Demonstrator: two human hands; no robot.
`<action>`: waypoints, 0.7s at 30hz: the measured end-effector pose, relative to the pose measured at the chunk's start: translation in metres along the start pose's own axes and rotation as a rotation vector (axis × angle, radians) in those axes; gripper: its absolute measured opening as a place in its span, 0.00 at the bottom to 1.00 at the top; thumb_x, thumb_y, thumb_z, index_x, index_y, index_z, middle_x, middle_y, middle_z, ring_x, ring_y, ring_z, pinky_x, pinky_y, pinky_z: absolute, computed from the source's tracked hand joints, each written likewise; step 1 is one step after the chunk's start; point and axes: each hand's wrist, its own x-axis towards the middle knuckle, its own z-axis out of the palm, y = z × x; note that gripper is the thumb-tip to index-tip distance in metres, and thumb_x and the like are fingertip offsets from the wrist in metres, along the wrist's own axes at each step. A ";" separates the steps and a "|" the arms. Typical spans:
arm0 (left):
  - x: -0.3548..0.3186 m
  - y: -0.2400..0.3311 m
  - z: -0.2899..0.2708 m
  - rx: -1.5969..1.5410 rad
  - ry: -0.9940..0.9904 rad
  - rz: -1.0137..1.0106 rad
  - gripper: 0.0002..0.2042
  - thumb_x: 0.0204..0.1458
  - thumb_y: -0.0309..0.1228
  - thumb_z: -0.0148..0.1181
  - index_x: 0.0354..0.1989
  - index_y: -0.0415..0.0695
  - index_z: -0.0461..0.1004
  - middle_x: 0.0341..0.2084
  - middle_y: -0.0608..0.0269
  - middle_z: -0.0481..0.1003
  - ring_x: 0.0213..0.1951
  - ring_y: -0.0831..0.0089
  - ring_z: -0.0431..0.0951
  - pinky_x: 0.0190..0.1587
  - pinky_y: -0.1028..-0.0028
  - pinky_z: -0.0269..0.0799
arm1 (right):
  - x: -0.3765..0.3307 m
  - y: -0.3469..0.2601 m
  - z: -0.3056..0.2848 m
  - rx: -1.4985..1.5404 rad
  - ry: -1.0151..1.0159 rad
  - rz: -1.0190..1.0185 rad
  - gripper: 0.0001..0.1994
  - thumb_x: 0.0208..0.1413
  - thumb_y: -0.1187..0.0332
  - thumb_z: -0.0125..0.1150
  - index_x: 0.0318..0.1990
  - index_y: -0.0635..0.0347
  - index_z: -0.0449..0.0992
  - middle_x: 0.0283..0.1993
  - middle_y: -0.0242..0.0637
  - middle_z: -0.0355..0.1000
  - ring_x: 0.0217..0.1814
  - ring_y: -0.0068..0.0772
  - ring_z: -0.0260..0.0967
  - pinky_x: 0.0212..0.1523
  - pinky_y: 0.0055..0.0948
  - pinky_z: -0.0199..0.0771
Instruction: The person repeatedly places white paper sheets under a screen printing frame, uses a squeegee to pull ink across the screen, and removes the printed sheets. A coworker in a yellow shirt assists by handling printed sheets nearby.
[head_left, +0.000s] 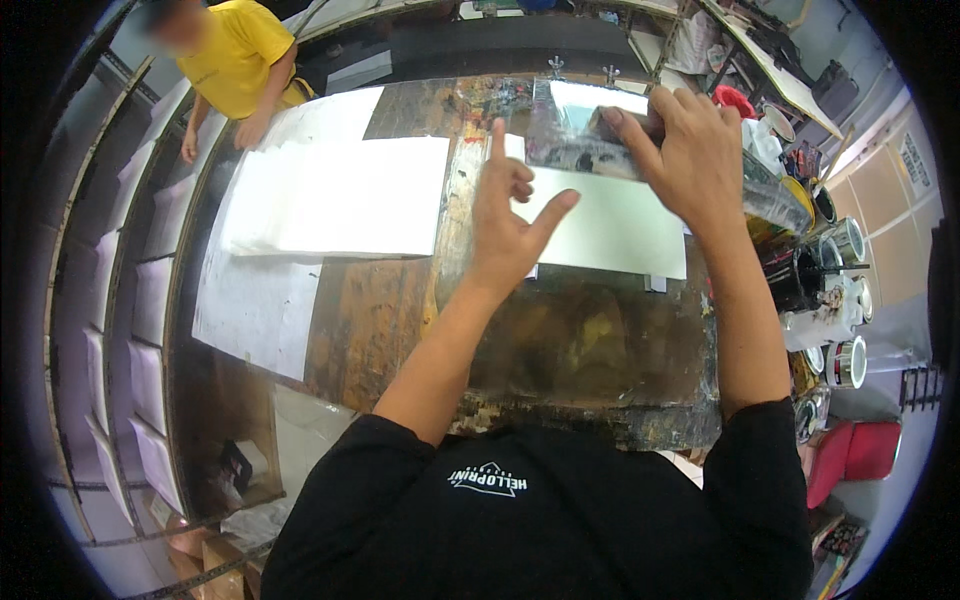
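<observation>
My left hand (508, 215) is raised over the left edge of a pale sheet (610, 220), index finger and thumb stretched apart and nothing held between them. Lying flat on the work table, the sheet has its far part under a screen-printing frame (590, 158). The frame's near bar is grey and ink-stained, with a light blue mesh area behind it. My right hand (692, 150) is closed around a dark brown bar (625, 124) that looks like a squeegee, above the frame. The fingers hide most of the bar.
A stack of white paper (340, 200) lies left on the stained table (370, 330). Paint cans (848, 362) crowd the right side. Drying racks (150, 310) with sheets stand far left. A person in a yellow shirt (235, 60) stands at the far left corner.
</observation>
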 end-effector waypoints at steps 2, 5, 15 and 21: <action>-0.014 -0.031 -0.012 0.270 -0.054 -0.144 0.40 0.56 0.41 0.75 0.72 0.34 0.63 0.39 0.54 0.74 0.40 0.63 0.76 0.46 0.64 0.75 | 0.017 0.009 -0.003 0.018 -0.038 0.022 0.30 0.66 0.39 0.58 0.27 0.60 0.75 0.27 0.39 0.72 0.34 0.46 0.71 0.43 0.43 0.61; -0.060 -0.082 -0.027 0.754 -0.126 -0.122 0.26 0.59 0.39 0.72 0.59 0.34 0.74 0.39 0.47 0.77 0.40 0.54 0.79 0.44 0.58 0.76 | 0.034 0.017 0.003 0.026 -0.024 0.017 0.34 0.67 0.35 0.53 0.26 0.62 0.75 0.25 0.41 0.72 0.32 0.49 0.71 0.42 0.44 0.63; -0.028 -0.047 -0.008 0.822 -0.112 -0.157 0.14 0.63 0.33 0.63 0.26 0.38 0.77 0.26 0.50 0.76 0.35 0.47 0.79 0.38 0.51 0.74 | 0.085 0.020 -0.015 0.143 -0.203 0.237 0.38 0.66 0.34 0.52 0.22 0.65 0.80 0.26 0.50 0.78 0.33 0.53 0.78 0.37 0.47 0.75; 0.015 -0.050 -0.057 0.652 0.052 -0.300 0.19 0.64 0.38 0.62 0.24 0.36 0.76 0.21 0.46 0.77 0.24 0.52 0.76 0.33 0.57 0.71 | 0.079 0.030 -0.010 0.106 -0.295 0.248 0.42 0.67 0.28 0.43 0.18 0.57 0.78 0.19 0.39 0.72 0.23 0.36 0.69 0.29 0.38 0.70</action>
